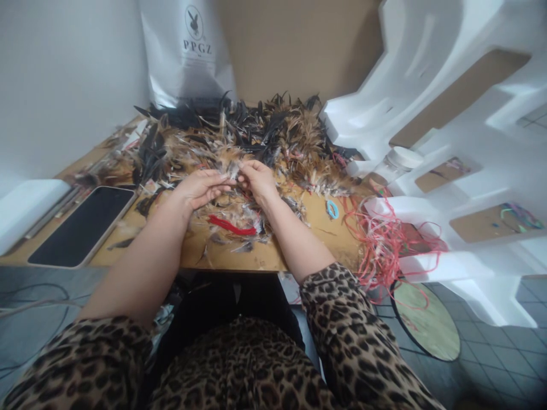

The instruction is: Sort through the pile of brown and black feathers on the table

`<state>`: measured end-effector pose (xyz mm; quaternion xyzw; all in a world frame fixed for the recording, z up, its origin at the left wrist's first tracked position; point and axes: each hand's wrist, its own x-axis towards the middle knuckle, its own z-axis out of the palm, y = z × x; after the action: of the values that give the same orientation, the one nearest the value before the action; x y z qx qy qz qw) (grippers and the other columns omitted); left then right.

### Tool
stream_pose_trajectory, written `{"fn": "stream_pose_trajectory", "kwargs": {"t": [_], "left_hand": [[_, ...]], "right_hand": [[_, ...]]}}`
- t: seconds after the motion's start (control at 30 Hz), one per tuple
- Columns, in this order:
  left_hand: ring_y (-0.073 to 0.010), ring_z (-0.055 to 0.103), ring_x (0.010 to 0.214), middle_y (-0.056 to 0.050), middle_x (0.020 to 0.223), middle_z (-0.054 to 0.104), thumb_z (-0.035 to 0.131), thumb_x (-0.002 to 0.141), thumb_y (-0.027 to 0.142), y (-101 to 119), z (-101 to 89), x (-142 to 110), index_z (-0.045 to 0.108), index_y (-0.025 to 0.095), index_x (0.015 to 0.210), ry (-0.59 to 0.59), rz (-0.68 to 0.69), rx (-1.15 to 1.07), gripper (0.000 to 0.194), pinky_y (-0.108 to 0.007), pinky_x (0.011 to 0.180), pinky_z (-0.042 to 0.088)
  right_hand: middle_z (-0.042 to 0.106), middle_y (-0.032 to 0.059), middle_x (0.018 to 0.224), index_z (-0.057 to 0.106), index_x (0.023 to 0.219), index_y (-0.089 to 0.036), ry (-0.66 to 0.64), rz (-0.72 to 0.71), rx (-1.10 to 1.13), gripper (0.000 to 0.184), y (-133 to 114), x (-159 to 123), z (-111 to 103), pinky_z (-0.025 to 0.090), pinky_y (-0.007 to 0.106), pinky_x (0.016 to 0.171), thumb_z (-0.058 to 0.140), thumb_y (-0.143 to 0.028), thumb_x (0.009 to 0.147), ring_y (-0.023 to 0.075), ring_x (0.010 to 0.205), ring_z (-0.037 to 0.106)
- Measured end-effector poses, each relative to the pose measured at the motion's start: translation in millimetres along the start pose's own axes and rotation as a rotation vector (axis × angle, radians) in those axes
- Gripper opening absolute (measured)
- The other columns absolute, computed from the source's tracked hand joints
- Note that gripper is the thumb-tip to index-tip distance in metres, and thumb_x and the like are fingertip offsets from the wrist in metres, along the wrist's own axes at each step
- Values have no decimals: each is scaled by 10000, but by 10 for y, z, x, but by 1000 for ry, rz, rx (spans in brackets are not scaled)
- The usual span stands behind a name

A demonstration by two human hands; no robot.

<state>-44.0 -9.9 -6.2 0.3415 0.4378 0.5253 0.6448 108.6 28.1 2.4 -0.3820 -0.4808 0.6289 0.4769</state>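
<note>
Both hands meet over the middle of the table, in front of a heap of brown and black feathers (299, 134). My left hand (205, 187) is closed, thumb and fingers pinching the lower part of a small brown-and-white feather (233, 166). From the other side, my right hand (258, 181) pinches that same feather between thumb and fingertips. Whether it is one feather or a small bunch is too blurred to tell. Below the hands lies a bundle of red thread (231, 225) among loose feather bits.
A phone (83, 228) lies at the left, beside a white box (29, 208). Tangled pink-red string (384, 245) hangs over the right edge near a blue ring (332, 209). White molded foam (431, 85) with a lidded jar (401, 159) stands right; a white bag (188, 74) stands behind.
</note>
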Motion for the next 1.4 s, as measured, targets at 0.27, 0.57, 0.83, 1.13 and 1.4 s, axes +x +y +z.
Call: {"fn": "stream_pose_trajectory", "kwargs": {"t": [0.27,0.57,0.83,1.13,1.4], "left_hand": [[-105,660,590,-134,877,712,645,730,79,6,-35,15,655,67,740,47,52,-34,19,-119,437,471],[-106,655,577,-149,820,712,659,725,99,-17,48,3,681,50,761,38,27,46,65,-113,434,463],[-93,648,557,-122,727,704,659,721,90,-19,58,3,692,39,779,40,24,69,84,-104,460,473],[-95,642,547,-119,670,690,642,718,49,-45,64,24,665,47,719,72,49,88,23,-116,479,481],[-66,595,475,-86,588,652,620,731,28,-30,68,8,651,48,668,73,54,76,73,-112,476,471]], "right_hand": [[520,-69,539,483,737,-168,153,-25,52,186,30,64,15,309,140,393,619,-291,771,25,429,459],[517,-70,537,498,737,-164,127,-28,77,133,59,15,83,331,141,397,606,-231,774,33,442,487],[534,-70,500,492,732,-160,132,-19,90,107,65,-7,119,387,124,408,574,-188,795,52,457,551],[558,-57,512,486,733,-157,96,9,140,148,39,-44,152,457,137,440,608,-214,794,56,465,571],[584,-52,572,514,755,-157,55,34,186,172,18,-41,126,426,120,432,658,-251,749,46,503,581]]}}
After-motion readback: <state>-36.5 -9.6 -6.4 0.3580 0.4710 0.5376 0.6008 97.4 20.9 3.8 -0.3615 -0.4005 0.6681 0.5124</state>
